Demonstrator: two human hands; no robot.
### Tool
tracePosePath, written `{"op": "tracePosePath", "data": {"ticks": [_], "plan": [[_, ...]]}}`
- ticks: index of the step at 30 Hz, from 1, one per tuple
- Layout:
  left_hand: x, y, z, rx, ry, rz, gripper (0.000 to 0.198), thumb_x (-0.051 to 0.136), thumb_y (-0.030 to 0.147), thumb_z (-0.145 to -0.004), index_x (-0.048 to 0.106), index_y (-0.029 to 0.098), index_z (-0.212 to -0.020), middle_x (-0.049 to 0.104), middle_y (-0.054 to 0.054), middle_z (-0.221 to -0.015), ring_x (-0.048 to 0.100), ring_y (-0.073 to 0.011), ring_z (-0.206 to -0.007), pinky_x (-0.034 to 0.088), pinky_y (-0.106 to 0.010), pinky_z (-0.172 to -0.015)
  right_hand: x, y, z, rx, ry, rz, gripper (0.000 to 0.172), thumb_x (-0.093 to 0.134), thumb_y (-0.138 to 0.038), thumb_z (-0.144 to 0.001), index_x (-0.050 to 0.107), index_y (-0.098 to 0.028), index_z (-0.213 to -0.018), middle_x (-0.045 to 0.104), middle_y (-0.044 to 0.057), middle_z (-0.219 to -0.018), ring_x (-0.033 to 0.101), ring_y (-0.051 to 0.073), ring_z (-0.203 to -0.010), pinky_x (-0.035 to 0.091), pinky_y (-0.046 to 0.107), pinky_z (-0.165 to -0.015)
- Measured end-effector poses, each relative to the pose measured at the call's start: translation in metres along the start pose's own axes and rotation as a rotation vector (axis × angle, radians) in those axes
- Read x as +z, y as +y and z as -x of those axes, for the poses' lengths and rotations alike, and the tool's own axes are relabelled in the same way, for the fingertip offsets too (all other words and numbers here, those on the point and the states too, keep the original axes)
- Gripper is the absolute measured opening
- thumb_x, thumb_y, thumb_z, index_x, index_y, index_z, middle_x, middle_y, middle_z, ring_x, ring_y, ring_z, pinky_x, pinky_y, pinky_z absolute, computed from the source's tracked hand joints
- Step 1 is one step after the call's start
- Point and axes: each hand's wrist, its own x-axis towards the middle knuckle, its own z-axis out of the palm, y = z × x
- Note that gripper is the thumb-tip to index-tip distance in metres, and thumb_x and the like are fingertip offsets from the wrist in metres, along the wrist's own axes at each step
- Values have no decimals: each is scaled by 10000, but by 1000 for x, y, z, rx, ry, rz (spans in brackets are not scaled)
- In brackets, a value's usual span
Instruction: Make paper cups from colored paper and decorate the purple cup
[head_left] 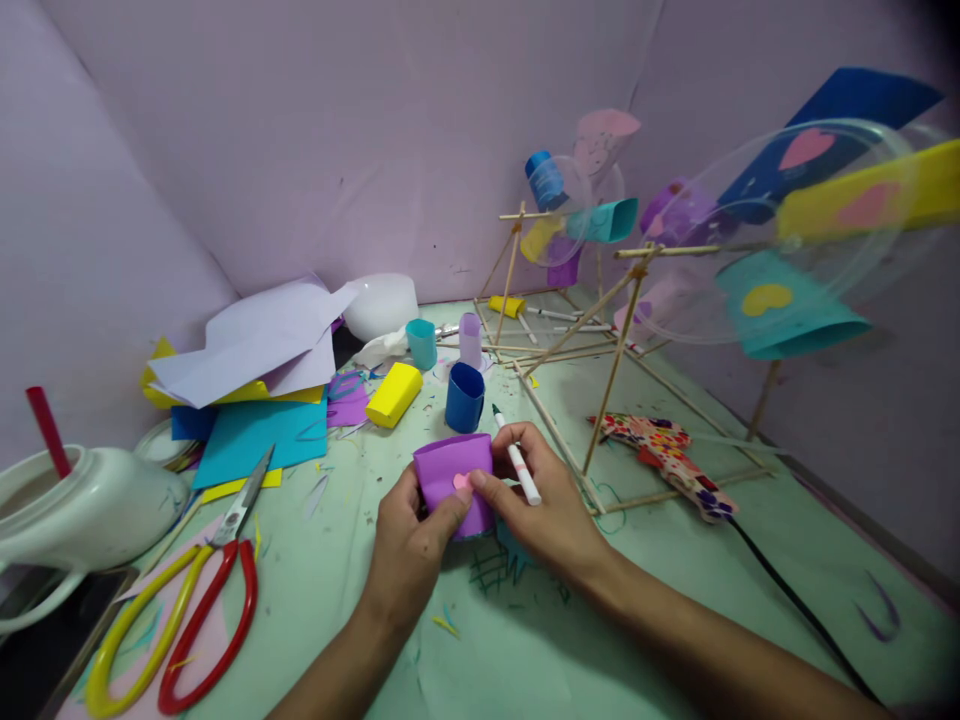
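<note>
Between both hands is a purple paper tube [442, 462], flattened, with a small pink heart [460, 482] on its front. My left hand [412, 530] grips the tube's left side, thumb on the front below the heart. My right hand [544, 500] holds the tube's right side, its thumb touching the heart's right edge. A white marker with a dark green tip [517, 460] is also held in the right hand, pointing up and left. Just behind the tube stands a dark blue paper tube [465, 398]; a yellow one [394, 394] lies to its left.
Scissors [225, 535], a white teapot [112, 500] and stacked paper [262, 430] are at left. Teal [421, 345] and lilac [470, 340] tubes stand behind. On the right are stick frames [615, 370] carrying paper-cup wheels, and a flowery glue gun [675, 465] with a black cord.
</note>
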Motion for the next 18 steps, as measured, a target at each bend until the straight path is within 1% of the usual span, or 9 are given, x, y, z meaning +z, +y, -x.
{"op": "tracePosePath", "data": {"ticks": [6, 12, 14, 15, 17, 18], "plan": [[-1, -2, 0, 23, -4, -8, 434, 711, 390, -685, 645, 143, -1035, 725, -54, -871, 634, -197, -745, 512, -273, -641, 1, 1, 2, -29, 9, 48, 215, 612, -270, -766, 418, -234, -852, 546, -45, -685, 519, 125, -574, 435, 228, -528], [0, 0, 0, 55, 38, -87, 427, 708, 404, -685, 658, 137, -1014, 730, -47, -833, 625, -181, -728, 508, -255, -638, 2, 3, 3, -31, 32, 96, 222, 627, -268, -765, 424, -235, -848, 562, -45, -679, 535, 129, -567, 442, 239, -529], [0, 1, -1, 43, 36, -101, 444, 716, 412, -674, 655, 131, -1013, 723, -45, -814, 618, -176, -704, 508, -257, -620, -1, 2, 2, -86, 61, 126, 188, 623, -273, -780, 456, -229, -855, 595, -27, -712, 564, 140, -594, 465, 262, -561], [0, 1, -2, 32, 36, -98, 450, 719, 416, -669, 653, 130, -1010, 719, -44, -805, 614, -173, -693, 508, -257, -612, -4, 1, 1, -124, 91, 126, 156, 612, -277, -802, 480, -226, -868, 625, -10, -755, 593, 152, -641, 484, 281, -599], [0, 0, -3, 4, 45, -83, 451, 722, 423, -664, 650, 130, -999, 711, -41, -794, 608, -167, -676, 509, -260, -601, -11, -1, -1, -212, 168, 43, 96, 553, -298, -872, 528, -226, -931, 676, 22, -845, 643, 174, -744, 519, 322, -679], [0, 0, -3, -13, 48, -78, 448, 721, 425, -665, 649, 130, -994, 711, -42, -797, 609, -167, -675, 512, -263, -602, -15, -3, -1, -262, 205, -31, 117, 520, -312, -906, 551, -229, -982, 692, 30, -869, 657, 178, -772, 532, 336, -702]]}}
